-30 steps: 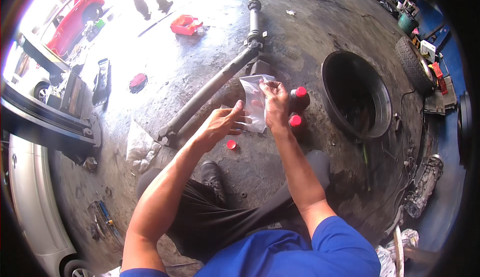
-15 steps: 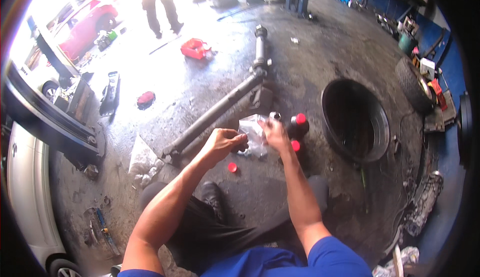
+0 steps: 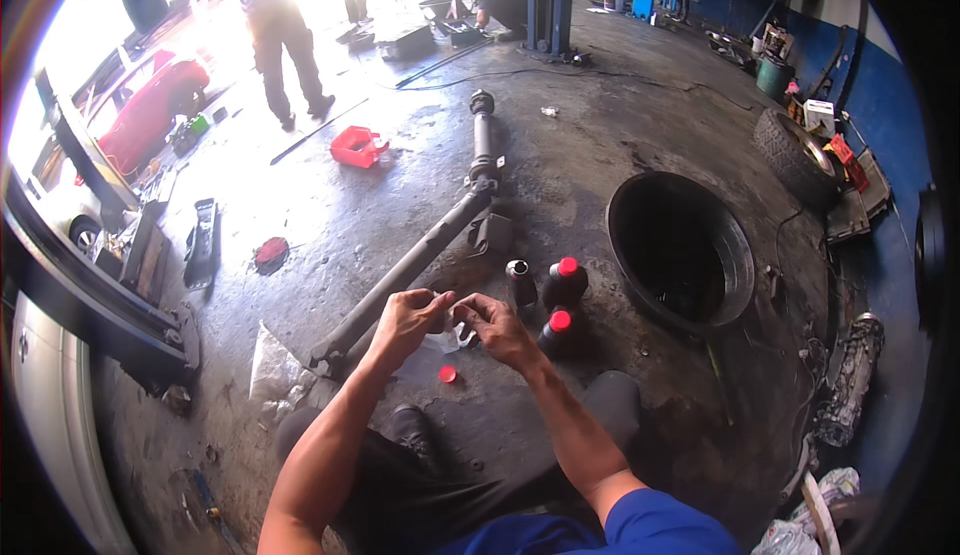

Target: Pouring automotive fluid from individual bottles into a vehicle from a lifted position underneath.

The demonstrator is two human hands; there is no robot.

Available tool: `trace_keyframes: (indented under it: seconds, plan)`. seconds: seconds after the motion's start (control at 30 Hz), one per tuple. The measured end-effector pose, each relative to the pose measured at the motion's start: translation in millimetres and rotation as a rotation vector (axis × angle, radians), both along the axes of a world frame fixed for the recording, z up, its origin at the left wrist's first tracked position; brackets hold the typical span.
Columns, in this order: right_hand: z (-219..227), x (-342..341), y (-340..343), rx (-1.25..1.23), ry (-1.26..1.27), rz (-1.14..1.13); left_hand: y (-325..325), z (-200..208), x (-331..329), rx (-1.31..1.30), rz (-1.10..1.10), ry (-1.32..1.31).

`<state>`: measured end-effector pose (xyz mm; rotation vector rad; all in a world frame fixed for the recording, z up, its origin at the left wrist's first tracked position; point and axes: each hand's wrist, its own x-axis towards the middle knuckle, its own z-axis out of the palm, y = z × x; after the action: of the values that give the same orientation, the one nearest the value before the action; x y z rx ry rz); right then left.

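Note:
My left hand (image 3: 408, 323) and my right hand (image 3: 497, 331) meet in front of my knees, both with pinched fingers. A thin clear plastic bag (image 3: 425, 363) hangs between and below them, its upper edge at my fingertips; the fingers partly hide it. On the floor just beyond my right hand stand an uncapped dark bottle (image 3: 521, 285) and two dark bottles with red caps, one farther (image 3: 566, 285) and one nearer (image 3: 557, 335). A loose red cap (image 3: 447, 374) shows just below the bag.
A long jointed drive shaft (image 3: 405, 270) lies ahead of me. To the right sits a big black tub (image 3: 740, 300), with a tyre (image 3: 790, 155) beyond. A white bag (image 3: 272, 370) lies left, near a lift post (image 3: 100, 305). One person (image 3: 280, 40) stands far left; another crouches farther back.
My hands have come together, with the bag now hanging between them. My right hand has moved left, away from the bottles. The whole view has shifted, showing more of the far workshop.

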<state>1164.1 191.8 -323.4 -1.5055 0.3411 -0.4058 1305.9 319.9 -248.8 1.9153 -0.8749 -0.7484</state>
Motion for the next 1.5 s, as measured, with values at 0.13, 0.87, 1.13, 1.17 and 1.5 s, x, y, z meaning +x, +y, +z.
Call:
trace_keyframes:
  seconds: [0.13,0.87,1.13,1.17,1.5]
  plan:
    - [-7,2,12,-0.227,-0.056,-0.092,3,-27,6,-0.013,0.004,-0.044]
    - [-19,-29,-52,0.823,-0.507,-0.287,17,-4,8,0.107,-0.374,0.088]
    - [-38,-62,-101,0.904,-0.663,-0.359,28,-9,16,-0.005,-0.469,0.391]
    - [-39,-61,-101,0.902,-0.667,-0.360,26,-5,16,-0.006,-0.473,0.388]
    - [-35,-44,-87,0.901,-0.516,-0.529,15,2,22,-0.080,-0.198,0.385]
